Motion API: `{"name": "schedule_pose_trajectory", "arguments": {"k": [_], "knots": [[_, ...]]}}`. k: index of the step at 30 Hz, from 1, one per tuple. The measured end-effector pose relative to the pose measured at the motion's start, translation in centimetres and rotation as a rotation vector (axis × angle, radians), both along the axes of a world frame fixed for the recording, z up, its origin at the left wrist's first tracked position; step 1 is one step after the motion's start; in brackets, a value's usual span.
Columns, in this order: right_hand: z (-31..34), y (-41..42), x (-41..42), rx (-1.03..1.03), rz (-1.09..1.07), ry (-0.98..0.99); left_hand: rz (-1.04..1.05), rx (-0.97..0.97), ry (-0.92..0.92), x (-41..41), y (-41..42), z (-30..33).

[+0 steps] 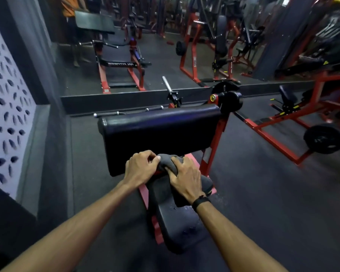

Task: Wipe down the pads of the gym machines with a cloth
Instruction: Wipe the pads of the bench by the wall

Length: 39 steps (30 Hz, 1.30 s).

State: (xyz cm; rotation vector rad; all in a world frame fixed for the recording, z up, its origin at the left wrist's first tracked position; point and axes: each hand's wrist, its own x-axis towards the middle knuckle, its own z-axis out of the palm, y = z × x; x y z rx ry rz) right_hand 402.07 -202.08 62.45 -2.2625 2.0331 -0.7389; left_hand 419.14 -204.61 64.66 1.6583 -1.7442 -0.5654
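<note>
Both hands on grey cloth (168, 163), frame centre, at front end of black seat pad (177, 222), below arm pad (161, 132). Left hand (140, 167) pinches the cloth's left edge; right hand (185, 178) grips it from above.

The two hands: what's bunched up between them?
A dark grey cloth, seen in the head view. The left hand pinches its edge while the right hand holds it above the black seat pad.
</note>
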Motion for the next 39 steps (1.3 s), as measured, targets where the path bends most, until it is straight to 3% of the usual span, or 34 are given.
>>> {"name": "schedule_pose_trajectory", "arguments": {"k": [4, 8, 10, 17, 22, 31, 39], "knots": [[-2.1, 0.6, -2.4, 0.006, -0.059, 0.039, -0.021, 0.103, 0.02, -2.7, 1.3, -1.3], [-6.4, -0.8, -4.0, 0.612, -0.099, 0.043, -0.076, 0.296, -0.036, -3.8, 0.6, -4.5], [-8.1, -1.3, -5.0, 0.767, -0.137, -0.051, -0.089, 0.391, -0.06, -3.9, 0.2, -6.3], [-10.6, -5.8, -11.3, 0.758, -0.168, -0.083, -0.049, 0.577, -0.051, -6.5, -0.8, -11.3], [-10.6, -5.5, -9.7, 0.811, -0.047, 0.002, 0.038, 0.66, -0.076, -8.4, -0.2, -13.9], [-15.6, -5.0, -6.3, 0.935, 0.082, 0.062, 0.431, 0.705, 0.018, -9.5, 2.8, -18.9], [-26.2, -9.3, -7.7, 0.908, 0.102, 0.107, 0.727, 0.739, 0.094, -15.2, 6.4, -26.7]]}}
